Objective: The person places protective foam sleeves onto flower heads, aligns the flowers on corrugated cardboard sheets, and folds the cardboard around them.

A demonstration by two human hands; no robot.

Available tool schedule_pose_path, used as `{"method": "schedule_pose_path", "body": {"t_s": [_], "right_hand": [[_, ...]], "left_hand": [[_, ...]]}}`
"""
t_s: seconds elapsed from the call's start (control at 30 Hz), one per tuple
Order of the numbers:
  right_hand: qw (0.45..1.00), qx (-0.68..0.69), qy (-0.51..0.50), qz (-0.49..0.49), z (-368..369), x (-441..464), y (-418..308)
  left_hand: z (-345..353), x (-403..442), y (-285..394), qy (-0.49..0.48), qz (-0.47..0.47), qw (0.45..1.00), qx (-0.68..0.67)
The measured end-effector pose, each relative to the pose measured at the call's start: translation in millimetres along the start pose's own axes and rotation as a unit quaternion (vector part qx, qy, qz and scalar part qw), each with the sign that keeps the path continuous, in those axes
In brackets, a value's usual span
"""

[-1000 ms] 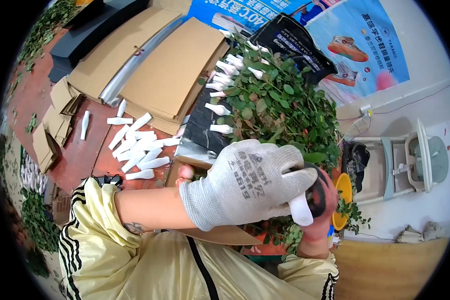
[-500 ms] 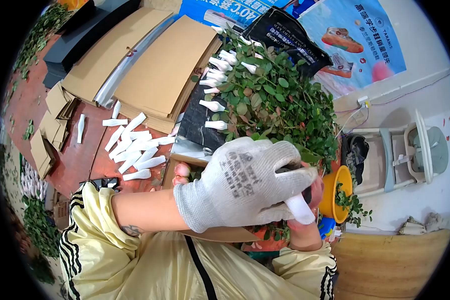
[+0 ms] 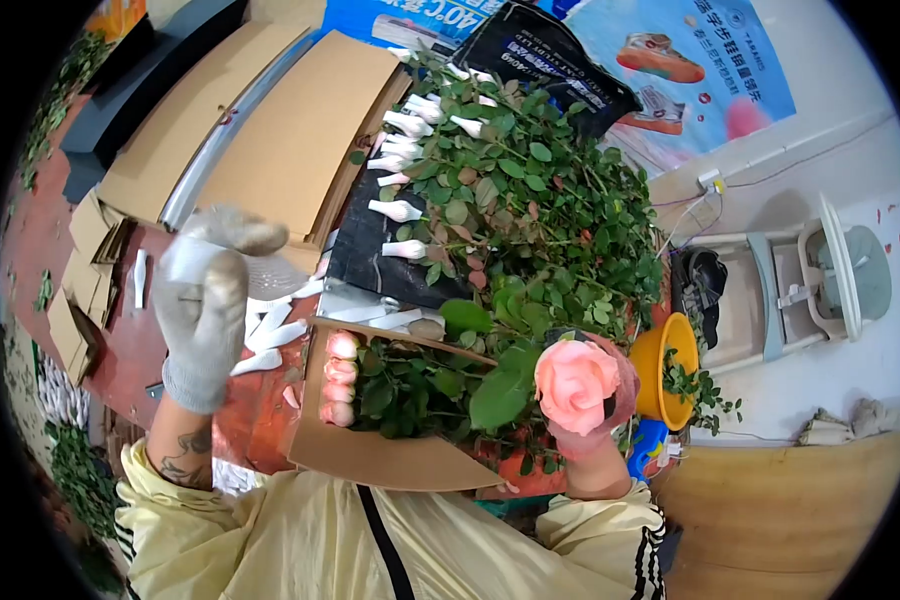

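In my right hand (image 3: 622, 392), a pink rose (image 3: 575, 385) stands with its bloom turned towards me, bare of any sleeve. Large green leaves hang beside it. My left hand (image 3: 205, 320), in a grey-white glove, is over the pile of white bud-net sleeves (image 3: 265, 335), fingers curled and a little blurred. A whitish mesh sleeve (image 3: 275, 279) shows at its fingers. Between the hands lies an open cardboard box (image 3: 400, 455), with several pink roses (image 3: 339, 380) lined up at its left end, their leafy stems running right.
Behind the box, a heap of leafy rose stems (image 3: 560, 215) has white-sleeved buds (image 3: 395, 210) at its left. Cardboard stacks (image 3: 280, 130) stand at back left. A yellow bucket (image 3: 667, 372) is to the right, near a pale high chair (image 3: 770, 290).
My left hand has moved from the rose far left to the sleeve pile. The white sleeve at the rose is gone from it, and the pink bloom and box now show.
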State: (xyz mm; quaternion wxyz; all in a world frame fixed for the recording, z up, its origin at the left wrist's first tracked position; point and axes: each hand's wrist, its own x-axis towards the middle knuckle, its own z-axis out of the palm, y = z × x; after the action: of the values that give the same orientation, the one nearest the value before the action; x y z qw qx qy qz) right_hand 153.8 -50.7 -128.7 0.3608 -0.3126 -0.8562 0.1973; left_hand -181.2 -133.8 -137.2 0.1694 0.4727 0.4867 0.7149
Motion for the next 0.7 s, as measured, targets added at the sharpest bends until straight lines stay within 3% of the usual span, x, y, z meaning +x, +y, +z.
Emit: {"method": "schedule_pose_path", "body": {"t_s": [0.03, 0.07, 0.1, 0.13, 0.2, 0.23, 0.33, 0.37, 0.4, 0.47, 0.57, 0.6, 0.67, 0.7], "right_hand": [[0.998, 0.044, -0.003, 0.036, 0, -3, 5], [0.996, -0.06, 0.046, -0.037, -1, 2, -1], [0.976, -0.164, 0.09, -0.11, -2, 6, -7], [0.975, -0.171, 0.091, -0.109, -4, 9, -10], [0.967, -0.199, 0.08, -0.135, -6, 15, -18], [0.966, -0.205, 0.067, -0.141, -5, 16, -20], [0.941, -0.275, 0.123, -0.156, -45, 26, -13], [0.925, -0.296, 0.173, -0.164, -66, 32, -13], [0.903, -0.307, 0.237, -0.186, -93, 43, -17], [0.852, -0.301, 0.358, -0.235, -131, 63, -33], [0.87, -0.286, 0.365, -0.167, -114, 53, -59], [0.918, -0.31, 0.151, -0.195, -100, 47, -64], [0.934, -0.199, -0.199, -0.221, -43, 51, -56], [0.918, -0.217, -0.244, -0.223, -15, 38, -50]], "left_hand": [[-23, 5, -19, -0.083, 0.044, 0.981, 0.171], [-40, 8, -29, -0.089, 0.048, 0.981, 0.164], [-53, 10, -39, -0.143, -0.055, 0.956, 0.252], [-58, 11, -45, -0.192, -0.156, 0.909, 0.336], [-56, 6, -51, -0.135, -0.087, 0.88, 0.447], [-61, 0, -56, -0.137, 0.026, 0.819, 0.557], [-79, -6, -54, -0.191, 0.052, 0.813, 0.547], [-83, -16, -54, -0.213, -0.064, 0.874, 0.432], [-69, -19, -28, -0.243, -0.143, 0.898, 0.337], [-63, -25, -29, -0.386, -0.071, 0.896, 0.208], [-30, -41, -39, -0.462, -0.04, 0.848, 0.259], [-22, -54, -56, -0.482, -0.026, 0.84, 0.248], [-7, -85, -92, -0.459, 0.05, 0.848, 0.259], [0, -91, -96, -0.459, 0.05, 0.848, 0.259]]}}
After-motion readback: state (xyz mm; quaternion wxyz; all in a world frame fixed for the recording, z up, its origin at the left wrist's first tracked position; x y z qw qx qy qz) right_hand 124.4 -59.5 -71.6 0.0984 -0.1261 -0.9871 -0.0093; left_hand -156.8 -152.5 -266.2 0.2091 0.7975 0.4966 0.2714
